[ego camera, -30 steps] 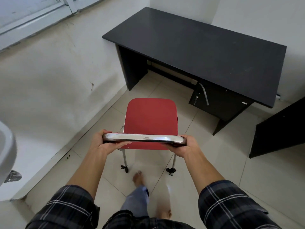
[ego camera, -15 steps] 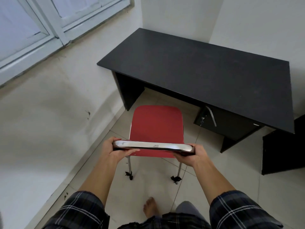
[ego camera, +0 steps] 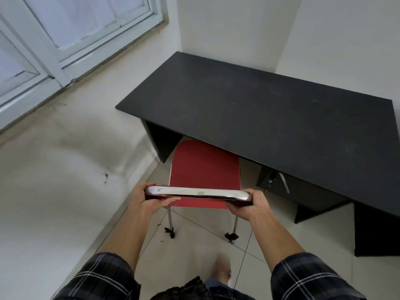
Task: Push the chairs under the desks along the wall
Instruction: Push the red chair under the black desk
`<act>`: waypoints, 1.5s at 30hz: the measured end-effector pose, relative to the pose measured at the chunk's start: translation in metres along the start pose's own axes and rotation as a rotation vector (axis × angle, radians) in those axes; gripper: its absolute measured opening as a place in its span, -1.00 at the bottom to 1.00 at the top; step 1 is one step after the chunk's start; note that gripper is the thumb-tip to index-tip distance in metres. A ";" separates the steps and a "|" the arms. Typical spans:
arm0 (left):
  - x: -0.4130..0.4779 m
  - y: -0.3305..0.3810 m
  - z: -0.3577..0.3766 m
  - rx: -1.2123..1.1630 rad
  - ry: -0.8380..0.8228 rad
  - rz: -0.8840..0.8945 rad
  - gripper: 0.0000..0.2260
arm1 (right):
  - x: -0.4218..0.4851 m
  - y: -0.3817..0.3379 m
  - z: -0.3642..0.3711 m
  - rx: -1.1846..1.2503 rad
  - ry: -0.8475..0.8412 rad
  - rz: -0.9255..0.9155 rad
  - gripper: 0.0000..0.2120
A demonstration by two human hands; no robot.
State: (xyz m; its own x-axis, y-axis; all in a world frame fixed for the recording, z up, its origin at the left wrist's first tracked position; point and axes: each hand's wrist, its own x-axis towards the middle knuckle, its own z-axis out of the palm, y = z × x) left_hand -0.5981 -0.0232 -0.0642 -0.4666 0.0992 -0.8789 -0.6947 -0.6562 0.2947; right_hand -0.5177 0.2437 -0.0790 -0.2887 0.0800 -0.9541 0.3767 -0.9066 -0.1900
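Note:
A red chair (ego camera: 204, 167) with chrome legs stands in front of me. Its seat's far edge is tucked just under the front edge of the black desk (ego camera: 259, 109). The chair's backrest top (ego camera: 198, 192) is a shiny chrome-edged bar seen from above. My left hand (ego camera: 149, 197) grips its left end and my right hand (ego camera: 252, 205) grips its right end. The chair sits in the desk's opening, between the left side panel and the drawer unit (ego camera: 287, 187) on the right.
A white wall (ego camera: 65, 169) runs close along the chair's left, with a window (ego camera: 71, 29) above. A second black desk's side panel (ego camera: 376, 230) stands at the right. My bare foot (ego camera: 221, 271) is on the tiled floor behind the chair.
I have walked forward with the chair. It moved toward the desk, and its seat's front edge has gone from clear of the desk to just under the desktop.

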 end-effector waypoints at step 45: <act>0.134 0.205 0.167 0.325 -0.143 -0.055 -0.59 | 0.067 -0.032 0.202 0.331 0.133 -0.129 -0.51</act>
State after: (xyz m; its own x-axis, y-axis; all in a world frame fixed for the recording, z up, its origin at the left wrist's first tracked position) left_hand -0.8940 -0.0198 -0.0590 -0.4796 0.2464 -0.8422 -0.8480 -0.3769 0.3726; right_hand -0.7272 0.1947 -0.0901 -0.1900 0.2359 -0.9530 0.0337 -0.9686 -0.2464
